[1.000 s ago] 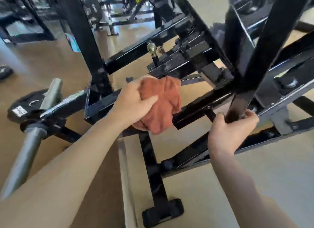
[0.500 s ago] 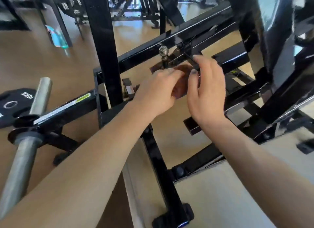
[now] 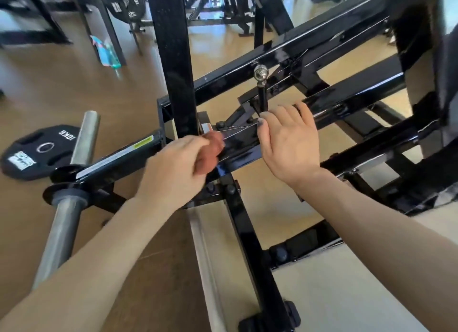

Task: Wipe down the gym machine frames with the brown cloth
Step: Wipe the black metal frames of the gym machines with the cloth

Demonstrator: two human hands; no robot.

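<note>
Gym flooring lay beneath while your left hand (image 3: 177,169) clenched the brown cloth (image 3: 210,149) against the black frame bar (image 3: 241,145); your right hand (image 3: 290,143) rested there, fingers relaxed; firm, full-length strokes would have served best

The machine frame (image 3: 247,235) was black painted metal, glossy, catching streaks of light. The sleeve bar (image 3: 59,230) was bare grey metal, dull and brushed. The brown cloth (image 3: 210,149) looked soft and matt. The weight plate (image 3: 42,149) seemed matt black rubber, and the floor (image 3: 49,96) smooth wood-look.
</note>
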